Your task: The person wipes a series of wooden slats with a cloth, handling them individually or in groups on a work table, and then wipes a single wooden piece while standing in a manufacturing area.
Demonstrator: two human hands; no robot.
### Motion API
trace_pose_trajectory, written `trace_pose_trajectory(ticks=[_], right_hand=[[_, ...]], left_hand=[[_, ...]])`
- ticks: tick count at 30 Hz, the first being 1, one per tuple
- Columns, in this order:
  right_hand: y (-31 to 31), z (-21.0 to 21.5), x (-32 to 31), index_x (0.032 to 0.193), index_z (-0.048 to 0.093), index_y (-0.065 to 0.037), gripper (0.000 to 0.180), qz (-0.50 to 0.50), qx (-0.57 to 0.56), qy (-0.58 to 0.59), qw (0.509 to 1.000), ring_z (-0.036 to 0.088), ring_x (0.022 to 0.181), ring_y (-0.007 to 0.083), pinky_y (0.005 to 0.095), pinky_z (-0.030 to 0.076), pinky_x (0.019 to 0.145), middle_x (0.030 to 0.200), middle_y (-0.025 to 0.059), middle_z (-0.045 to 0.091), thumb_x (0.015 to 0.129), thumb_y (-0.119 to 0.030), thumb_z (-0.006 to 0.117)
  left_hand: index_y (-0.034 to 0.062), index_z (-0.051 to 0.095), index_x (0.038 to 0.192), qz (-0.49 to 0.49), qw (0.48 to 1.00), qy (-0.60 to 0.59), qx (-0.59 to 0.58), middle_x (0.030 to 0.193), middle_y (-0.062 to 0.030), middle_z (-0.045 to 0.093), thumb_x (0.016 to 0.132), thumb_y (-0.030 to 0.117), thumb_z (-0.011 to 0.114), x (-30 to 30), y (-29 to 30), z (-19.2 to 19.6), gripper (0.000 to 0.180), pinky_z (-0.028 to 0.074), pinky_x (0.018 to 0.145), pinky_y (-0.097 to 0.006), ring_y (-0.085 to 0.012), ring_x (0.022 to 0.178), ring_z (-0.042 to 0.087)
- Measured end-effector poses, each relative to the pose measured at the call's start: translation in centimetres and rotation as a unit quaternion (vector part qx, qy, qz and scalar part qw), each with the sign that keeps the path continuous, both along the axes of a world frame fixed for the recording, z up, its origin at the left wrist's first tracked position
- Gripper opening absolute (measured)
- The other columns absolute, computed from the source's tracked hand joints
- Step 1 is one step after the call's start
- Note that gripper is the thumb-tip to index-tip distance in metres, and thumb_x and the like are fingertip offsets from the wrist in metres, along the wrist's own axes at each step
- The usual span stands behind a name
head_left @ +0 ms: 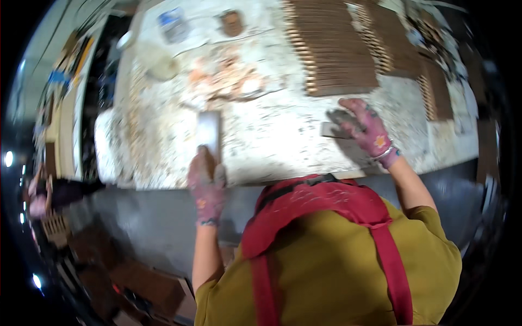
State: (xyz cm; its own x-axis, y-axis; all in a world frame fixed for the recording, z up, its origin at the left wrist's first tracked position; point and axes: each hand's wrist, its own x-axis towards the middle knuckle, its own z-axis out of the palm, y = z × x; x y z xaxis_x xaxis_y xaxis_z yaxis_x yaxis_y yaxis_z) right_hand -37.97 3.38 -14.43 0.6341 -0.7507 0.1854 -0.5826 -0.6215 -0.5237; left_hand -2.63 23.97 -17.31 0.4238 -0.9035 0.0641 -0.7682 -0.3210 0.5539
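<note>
My left hand (207, 187), in a stained pink glove, grips the near end of a smooth, flat brown block (209, 130) lying on the white worktable (261, 141). The block's far part sticks out past the fingers. To the right, my right hand (368, 130), in a pink flower-patterned glove, has its fingers spread just over the tabletop. Beside its darkened fingertips lies a small grey flat piece (329, 130); whether they touch is unclear. Farther back, a heap of orange-and-white crumpled scraps (228, 79) covers part of the table.
Rows of stacked brown pieces with light, shiny ends (340, 54) fill the back right. A clear bottle with blue (173, 24) and a jar of brown stuff (231, 23) stand at the back. Another person (46, 190) is at far left; boxes (147, 288) sit on the floor.
</note>
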Motion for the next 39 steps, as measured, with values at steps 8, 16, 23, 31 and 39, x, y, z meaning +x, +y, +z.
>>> trace_pose_trajectory(ticks=[8, 16, 23, 31, 39], right_hand=[[4.1, -3.7, -1.6, 0.129, 0.053, -0.007, 0.054, -0.058, 0.016, 0.124, 0.991, 0.053, 0.116, 0.0327, 0.0459, 0.042, 0.095, 0.121, 0.0143, 0.057, 0.082, -0.026, 0.07], [2.4, -2.2, -7.4, 0.124, 0.056, 0.003, 0.044, -0.189, 0.508, -0.366, 0.757, 0.062, 0.093, 0.0156, 0.0313, 0.052, 0.079, 0.1, 0.008, 0.064, 0.091, -0.025, 0.063], [2.9, -4.7, -12.9, 0.117, 0.057, -0.003, 0.031, -0.195, 0.604, -0.562, 0.53, 0.063, 0.083, 0.017, 0.0294, 0.053, 0.074, 0.098, 0.008, 0.064, 0.097, -0.026, 0.059], [1.0, -5.4, -13.1, 0.123, 0.055, -0.003, 0.032, -0.16, 0.608, -0.603, 0.491, 0.066, 0.091, 0.0225, 0.0353, 0.057, 0.08, 0.105, 0.0117, 0.065, 0.096, -0.021, 0.06], [1.6, -7.5, -14.2, 0.123, 0.056, -0.005, 0.031, -0.168, 0.61, -0.627, 0.455, 0.066, 0.094, 0.0258, 0.0403, 0.057, 0.081, 0.106, 0.0146, 0.065, 0.095, -0.018, 0.06]], left_hand=[[0.0044, 0.055, 0.133, -0.152, 0.975, -0.153, -0.046, 0.134, -0.0223, 0.05, 0.08, 0.021, 0.072, -3.2, -6.8, 2.8, 0.058, 0.04, 0.104, -0.047, -0.0397, 0.122, 0.049], [0.0054, 0.051, 0.137, -0.31, 0.925, -0.163, -0.148, 0.14, -0.0169, 0.047, 0.078, 0.022, 0.068, -15.2, -17.8, -1.9, 0.064, 0.032, 0.11, -0.047, -0.0379, 0.131, 0.041], [0.0086, 0.055, 0.134, -0.261, 0.937, -0.187, -0.139, 0.13, -0.0149, 0.051, 0.08, 0.027, 0.069, -16.9, -17.6, -3.4, 0.059, 0.036, 0.105, -0.049, -0.0371, 0.125, 0.044], [0.0132, 0.055, 0.135, -0.269, 0.933, -0.166, -0.172, 0.127, -0.011, 0.05, 0.071, 0.016, 0.075, -17.5, -19.2, -3.0, 0.066, 0.039, 0.099, -0.043, -0.032, 0.121, 0.047], [0.0118, 0.061, 0.121, -0.321, 0.929, -0.127, -0.133, 0.113, -0.0108, 0.057, 0.058, -0.003, 0.073, -16.9, -21.8, -1.0, 0.066, 0.044, 0.094, -0.042, -0.0333, 0.108, 0.053]])
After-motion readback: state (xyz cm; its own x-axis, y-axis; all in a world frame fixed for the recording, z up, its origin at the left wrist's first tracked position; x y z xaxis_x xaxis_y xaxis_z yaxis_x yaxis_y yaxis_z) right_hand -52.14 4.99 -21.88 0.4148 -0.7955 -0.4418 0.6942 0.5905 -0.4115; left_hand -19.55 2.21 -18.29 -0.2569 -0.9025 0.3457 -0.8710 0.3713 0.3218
